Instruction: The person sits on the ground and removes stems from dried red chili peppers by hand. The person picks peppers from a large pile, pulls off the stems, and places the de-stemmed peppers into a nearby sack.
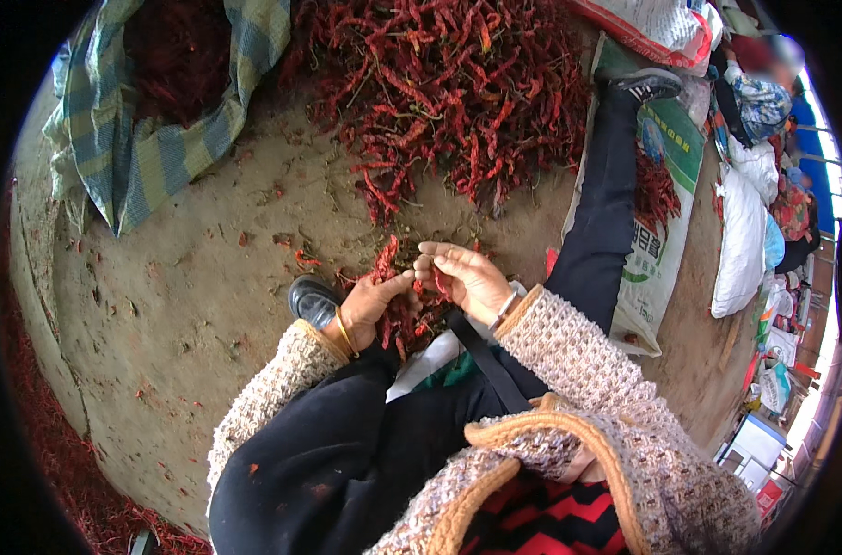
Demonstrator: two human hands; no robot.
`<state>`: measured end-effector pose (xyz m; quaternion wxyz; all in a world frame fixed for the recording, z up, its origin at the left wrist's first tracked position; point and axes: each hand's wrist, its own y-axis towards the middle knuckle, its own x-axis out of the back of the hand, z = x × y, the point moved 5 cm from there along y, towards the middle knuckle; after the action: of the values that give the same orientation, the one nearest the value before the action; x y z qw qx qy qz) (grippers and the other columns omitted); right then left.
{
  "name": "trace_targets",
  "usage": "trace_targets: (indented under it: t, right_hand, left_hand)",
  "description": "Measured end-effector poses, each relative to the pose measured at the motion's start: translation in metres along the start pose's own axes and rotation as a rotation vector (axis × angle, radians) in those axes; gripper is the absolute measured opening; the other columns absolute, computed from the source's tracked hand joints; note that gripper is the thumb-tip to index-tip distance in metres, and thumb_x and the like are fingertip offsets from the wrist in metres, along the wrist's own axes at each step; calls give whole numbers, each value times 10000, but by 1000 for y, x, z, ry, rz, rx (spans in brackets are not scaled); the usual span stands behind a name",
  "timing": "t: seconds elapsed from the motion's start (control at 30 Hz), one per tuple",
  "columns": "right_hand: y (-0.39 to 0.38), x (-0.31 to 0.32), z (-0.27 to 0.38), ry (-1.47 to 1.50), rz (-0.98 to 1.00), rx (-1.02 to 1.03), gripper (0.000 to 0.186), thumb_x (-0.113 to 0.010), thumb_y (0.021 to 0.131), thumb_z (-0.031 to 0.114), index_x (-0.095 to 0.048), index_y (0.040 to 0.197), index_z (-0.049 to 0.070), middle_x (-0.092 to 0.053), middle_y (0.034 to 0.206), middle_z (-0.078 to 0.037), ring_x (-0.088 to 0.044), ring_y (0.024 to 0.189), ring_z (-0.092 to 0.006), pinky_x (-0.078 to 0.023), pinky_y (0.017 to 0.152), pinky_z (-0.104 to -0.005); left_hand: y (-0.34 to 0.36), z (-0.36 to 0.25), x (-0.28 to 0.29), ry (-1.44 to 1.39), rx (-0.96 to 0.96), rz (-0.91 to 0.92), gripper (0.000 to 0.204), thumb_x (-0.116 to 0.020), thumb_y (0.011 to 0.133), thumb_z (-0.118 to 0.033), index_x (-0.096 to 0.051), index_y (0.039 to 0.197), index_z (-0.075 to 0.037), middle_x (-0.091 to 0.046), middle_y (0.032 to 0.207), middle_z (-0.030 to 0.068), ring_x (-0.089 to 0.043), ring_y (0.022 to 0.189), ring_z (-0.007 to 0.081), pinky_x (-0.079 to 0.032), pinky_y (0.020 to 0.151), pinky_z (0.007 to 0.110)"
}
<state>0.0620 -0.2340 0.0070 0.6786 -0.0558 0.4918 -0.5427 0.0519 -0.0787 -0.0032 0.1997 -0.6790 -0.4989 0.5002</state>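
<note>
My left hand (367,307), a yellow bangle at its wrist, is closed around a small bunch of dried red chili peppers (385,259) that stick up past its fingers. Close beside it, my right hand (474,280) has its thumb and fingers bent together around a dried chili, with a pale bangle at the wrist. The fingertips of both hands nearly meet. More chilies (398,335) lie just below the hands, between my legs, partly hidden by them. Some stems and bits are scattered on the ground around the hands.
A large heap of dried red chilies (458,92) spreads ahead. At the far left stands an open checked sack (166,162) with dark red contents. My outstretched leg (598,222) crosses a green and white sack (657,268). White sacks (741,242) and another person (761,97) are at right.
</note>
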Motion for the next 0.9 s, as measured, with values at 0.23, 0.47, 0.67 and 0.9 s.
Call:
trace_targets:
  t: [0.23,0.47,0.67,0.9]
  right_hand:
    - [-7,-15,-10,60,10,45,323,-550,921,148,-513,1224,43,-622,1108,-55,-583,961,-119,-477,803,-251]
    - [-3,-16,-8,-194,-68,138,315,-571,894,58,-520,1201,14,-649,1051,-72,-598,950,-119,-479,819,-243]
    - [-17,-42,24,-1059,-193,565,212,-631,829,54,-595,1037,34,-657,929,-90,-621,876,-181,-500,748,-302]
    - [18,24,17,-1872,-243,182,216,-558,865,229,-582,1004,64,-645,741,-177,-636,640,-313,-517,563,-406]
  left_hand:
    - [-8,-1,-15,-207,83,209,152,-564,913,-185,-618,903,-43,-623,735,33,-582,611,119,-493,565,245]
    - [-4,3,-9,-124,15,199,106,-595,893,-131,-603,953,-45,-598,750,9,-556,607,94,-456,547,225]
    - [-5,-7,-5,44,-103,110,117,-611,850,-99,-603,946,-34,-578,728,8,-524,615,89,-433,574,241]
    - [-40,-27,-37,283,-271,556,120,-590,899,-157,-588,908,-38,-581,792,6,-514,692,81,-434,636,242]
